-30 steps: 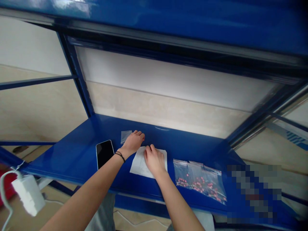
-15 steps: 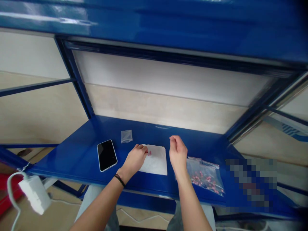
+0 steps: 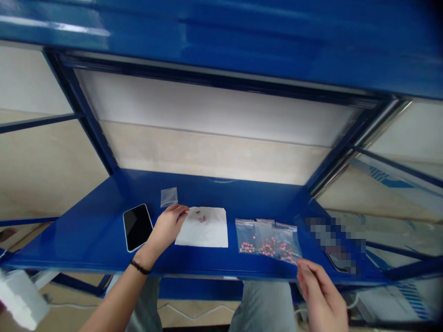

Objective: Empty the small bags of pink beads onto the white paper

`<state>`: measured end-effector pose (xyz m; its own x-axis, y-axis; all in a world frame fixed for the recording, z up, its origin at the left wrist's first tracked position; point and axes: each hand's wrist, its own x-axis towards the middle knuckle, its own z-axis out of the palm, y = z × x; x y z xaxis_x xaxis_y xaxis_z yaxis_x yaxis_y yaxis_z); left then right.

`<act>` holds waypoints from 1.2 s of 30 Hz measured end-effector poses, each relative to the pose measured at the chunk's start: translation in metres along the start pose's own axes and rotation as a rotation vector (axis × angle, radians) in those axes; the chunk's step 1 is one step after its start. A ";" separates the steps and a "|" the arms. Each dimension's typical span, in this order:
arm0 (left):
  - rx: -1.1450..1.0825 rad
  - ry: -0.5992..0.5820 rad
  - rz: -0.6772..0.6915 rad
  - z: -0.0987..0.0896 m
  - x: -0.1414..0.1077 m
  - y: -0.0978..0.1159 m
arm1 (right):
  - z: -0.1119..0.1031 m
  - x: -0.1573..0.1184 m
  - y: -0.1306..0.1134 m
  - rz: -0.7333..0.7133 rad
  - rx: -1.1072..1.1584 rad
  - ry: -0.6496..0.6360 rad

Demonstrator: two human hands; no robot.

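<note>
My left hand (image 3: 168, 229) rests over the left edge of a white sheet of paper (image 3: 209, 235), fingers loosely bent and apart, nothing visible in them. Several small pink pieces (image 3: 202, 219) and a dark one (image 3: 198, 212) lie on the paper. Just beyond those fingers is a small clear plastic bag (image 3: 169, 196). To the right, clear zip bags (image 3: 266, 235) holding pinkish-red beads lie side by side, partly overlapping. My right hand (image 3: 322, 295) is at the table's front edge, thumb and forefinger pinching the lower right corner of the rightmost zip bag.
A phone (image 3: 137, 227) with a dark screen lies left of the paper. At the right end of the blue table (image 3: 214, 263) a blurred-out item (image 3: 337, 249) lies near the edge. A white box-shaped device (image 3: 22, 299) with a cable hangs at the lower left.
My right hand has come down and right, from beside the paper to the zip bag's corner. My left hand has drawn back left from the pink pieces. The view has turned right.
</note>
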<state>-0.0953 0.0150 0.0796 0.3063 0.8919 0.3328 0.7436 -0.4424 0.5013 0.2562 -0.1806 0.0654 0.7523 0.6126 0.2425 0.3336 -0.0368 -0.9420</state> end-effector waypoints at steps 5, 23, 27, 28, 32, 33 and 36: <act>-0.082 -0.049 -0.029 0.004 0.001 0.017 | -0.019 0.021 0.006 0.055 -0.192 -0.144; 0.194 -0.238 0.205 0.118 0.039 0.141 | -0.012 0.003 0.016 -0.101 -0.296 -0.345; 0.211 -0.214 0.208 0.121 0.036 0.142 | -0.010 0.009 0.018 -0.117 -0.294 -0.348; 0.208 -0.216 0.217 0.120 0.037 0.143 | -0.009 0.011 0.018 -0.125 -0.294 -0.347; 0.185 -0.239 0.257 0.114 0.043 0.141 | -0.009 0.017 0.012 -0.154 -0.303 -0.353; 0.180 -0.247 0.262 0.114 0.044 0.140 | -0.009 0.018 0.010 -0.161 -0.306 -0.358; 0.173 -0.277 0.268 0.115 0.046 0.137 | -0.007 0.020 0.004 -0.183 -0.314 -0.371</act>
<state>0.0888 0.0058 0.0720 0.6333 0.7492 0.1941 0.6972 -0.6611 0.2771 0.2767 -0.1741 0.0681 0.4322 0.8679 0.2447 0.6384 -0.1029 -0.7628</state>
